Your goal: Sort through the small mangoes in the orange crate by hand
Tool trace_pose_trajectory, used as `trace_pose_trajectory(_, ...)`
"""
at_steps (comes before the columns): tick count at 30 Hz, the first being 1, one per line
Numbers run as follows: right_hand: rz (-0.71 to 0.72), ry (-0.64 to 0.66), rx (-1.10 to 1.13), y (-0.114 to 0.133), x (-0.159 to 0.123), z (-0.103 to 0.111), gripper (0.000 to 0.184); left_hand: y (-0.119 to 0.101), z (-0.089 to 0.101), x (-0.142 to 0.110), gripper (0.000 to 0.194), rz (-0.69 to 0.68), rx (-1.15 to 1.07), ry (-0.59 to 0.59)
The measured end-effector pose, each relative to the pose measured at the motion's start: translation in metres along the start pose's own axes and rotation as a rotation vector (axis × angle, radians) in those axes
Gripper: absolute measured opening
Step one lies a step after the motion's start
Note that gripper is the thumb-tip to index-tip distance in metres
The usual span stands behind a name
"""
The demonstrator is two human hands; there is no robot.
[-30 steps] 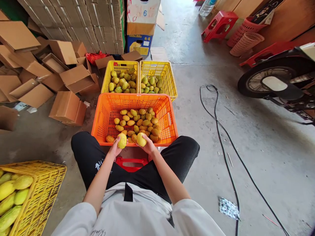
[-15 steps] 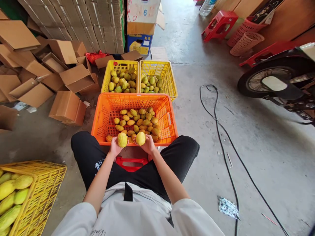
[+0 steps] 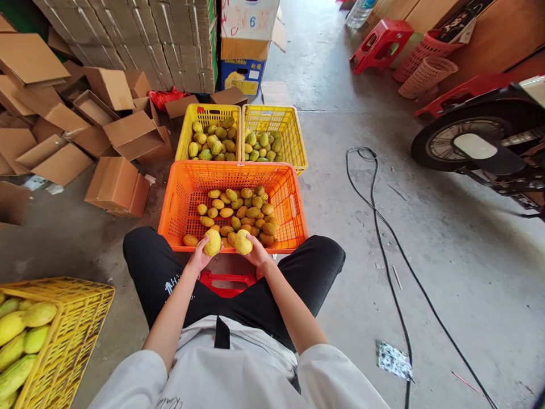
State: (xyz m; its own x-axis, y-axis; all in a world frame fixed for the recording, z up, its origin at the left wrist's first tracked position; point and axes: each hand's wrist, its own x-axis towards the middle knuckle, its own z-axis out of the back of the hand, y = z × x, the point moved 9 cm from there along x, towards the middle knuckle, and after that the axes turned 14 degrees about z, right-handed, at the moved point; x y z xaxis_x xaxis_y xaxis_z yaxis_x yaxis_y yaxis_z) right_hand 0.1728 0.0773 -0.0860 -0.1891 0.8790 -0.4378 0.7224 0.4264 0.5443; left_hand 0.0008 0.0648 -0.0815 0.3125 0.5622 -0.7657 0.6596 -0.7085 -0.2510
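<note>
My left hand (image 3: 200,257) is closed around a ribbed yellow melon-like fruit (image 3: 212,242). Just to the right, a second, smoother yellow fruit (image 3: 243,242) sits in the grip of my right hand (image 3: 256,251). Both fruits are held side by side, apart from each other, over the near rim of an orange plastic crate (image 3: 179,196). Inside that crate lies a loose heap of smaller yellow-brown fruits (image 3: 251,212). The fingers beneath the held fruits are partly hidden.
Two yellow crates (image 3: 293,128) with greenish-yellow fruits stand behind the orange one. Another yellow crate (image 3: 80,324) of larger fruits is at lower left. Cardboard boxes (image 3: 113,184) pile up on the left. A black cable (image 3: 378,244) and a motorcycle (image 3: 477,139) are on the right.
Both fruits have turned slightly in my hands, and my thumbs have shifted over their sides. The crates and their contents stay as they were.
</note>
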Motion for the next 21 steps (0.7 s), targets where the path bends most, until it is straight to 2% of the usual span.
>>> trace_pose_trajectory(3, 0.014, -0.013, 0.014, 0.002, 0.000, 0.004, 0.033, -0.002, -0.004, -0.001, 0.026, -0.038, 0.026, 0.043)
trace_pose_trajectory(8, 0.030, 0.062, -0.016, 0.002, -0.001, -0.005, 0.039, -0.002, -0.008, 0.000, 0.032, -0.057, 0.069, 0.096)
trace_pose_trajectory(12, -0.028, 0.081, -0.009, -0.001, -0.003, -0.010, 0.032, -0.001, -0.006, 0.003, 0.032, -0.032, 0.074, 0.070)
trace_pose_trajectory(16, -0.039, 0.101, 0.073, 0.002, -0.002, -0.014, 0.029, 0.000, -0.004, 0.002, 0.043, 0.011, 0.016, 0.043)
trace_pose_trajectory(21, -0.059, 0.083, 0.097, -0.001, 0.000, -0.011, 0.030, -0.001, -0.002, 0.001, 0.048, 0.025, -0.056, 0.001)
